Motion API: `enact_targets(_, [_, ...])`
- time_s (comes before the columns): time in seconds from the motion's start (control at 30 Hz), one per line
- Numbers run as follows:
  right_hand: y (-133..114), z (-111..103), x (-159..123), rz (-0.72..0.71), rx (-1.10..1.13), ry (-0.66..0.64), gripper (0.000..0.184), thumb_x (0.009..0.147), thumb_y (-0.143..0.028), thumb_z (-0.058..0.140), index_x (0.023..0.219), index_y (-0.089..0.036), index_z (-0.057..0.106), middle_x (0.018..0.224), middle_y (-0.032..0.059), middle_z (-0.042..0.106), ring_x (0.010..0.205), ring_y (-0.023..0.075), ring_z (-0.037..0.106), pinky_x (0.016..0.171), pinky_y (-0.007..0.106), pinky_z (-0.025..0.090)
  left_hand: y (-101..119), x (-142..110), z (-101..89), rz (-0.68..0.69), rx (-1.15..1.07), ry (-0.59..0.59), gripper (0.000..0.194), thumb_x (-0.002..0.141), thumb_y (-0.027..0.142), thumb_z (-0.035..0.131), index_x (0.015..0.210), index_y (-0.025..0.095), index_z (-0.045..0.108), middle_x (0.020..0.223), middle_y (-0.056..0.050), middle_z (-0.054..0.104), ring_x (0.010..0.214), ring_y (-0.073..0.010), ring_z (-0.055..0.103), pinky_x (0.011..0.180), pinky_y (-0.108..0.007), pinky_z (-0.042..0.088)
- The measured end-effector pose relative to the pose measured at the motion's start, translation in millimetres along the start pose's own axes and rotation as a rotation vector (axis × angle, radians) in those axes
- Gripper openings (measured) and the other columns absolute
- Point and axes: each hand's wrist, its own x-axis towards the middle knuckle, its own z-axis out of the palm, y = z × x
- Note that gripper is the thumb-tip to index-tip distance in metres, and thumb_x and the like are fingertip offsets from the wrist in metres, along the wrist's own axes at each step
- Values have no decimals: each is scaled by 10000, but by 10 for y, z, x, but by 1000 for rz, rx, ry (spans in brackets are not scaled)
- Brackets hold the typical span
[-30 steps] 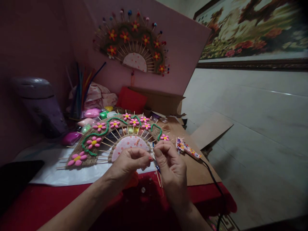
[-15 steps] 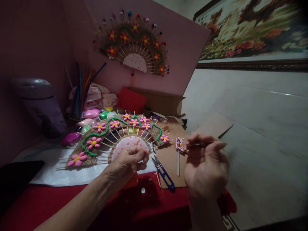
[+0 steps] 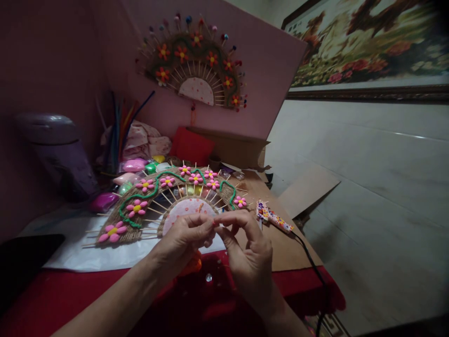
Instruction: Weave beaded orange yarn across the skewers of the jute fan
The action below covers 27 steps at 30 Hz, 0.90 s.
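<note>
My left hand (image 3: 192, 231) is closed in a pinch in front of the fan's pale dotted centre. A tiny reddish bit shows at its fingertips, too small to name. My right hand (image 3: 247, 252) meets it there, thumb and forefinger brought together at the left fingertips; whatever they pinch is hidden. Behind the hands lies a half-round fan (image 3: 140, 206) of twine woven over sticks, with pink clay flowers and a wavy green strip. The scissors are hidden behind my right hand.
A flower-patterned glue gun (image 3: 277, 220) lies on the cardboard (image 3: 294, 252), its black cord hanging over the table edge. Clay packets (image 3: 135, 165) lie behind the fan. A purple flask (image 3: 59, 154) stands left. A finished-looking fan (image 3: 196, 61) hangs on the pink board.
My right hand has come in from the right, over the cardboard, to my left fingertips. The glue gun and its cord are uncovered; the blue scissors are covered. My left hand has hardly moved.
</note>
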Motion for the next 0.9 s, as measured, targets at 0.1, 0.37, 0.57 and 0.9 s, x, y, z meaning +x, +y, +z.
enact_targets(0.1, [19,30,4,-74,-43,32,204,837,-14,538,897,-203,587,812,-9,601,776,127,555,679,263,452,-24,4,-18,20,21,-36,277,638,362,788,605,121,655,562,-5,529,550,-87,423,554,-216,321])
enact_targets(0.37, [43,49,23,18,47,240,154,855,-89,560,923,-223,592,848,-3,583,778,127,570,697,267,467,10,-10,28,20,17,-4,283,573,357,822,592,129,656,551,4,531,531,-82,429,548,-218,312])
enact_targets(0.57, [17,-113,159,65,214,524,53,876,-194,562,904,-204,606,834,11,546,621,99,518,589,260,440,7,4,18,34,-2,-2,266,545,330,837,628,143,667,520,20,526,491,-72,430,520,-215,283])
enact_targets(0.9, [87,-373,108,97,238,504,205,915,-331,526,772,-185,547,551,-60,392,446,73,383,413,198,299,20,7,31,72,41,27,276,529,325,843,640,142,668,551,6,568,489,-74,450,516,-221,306])
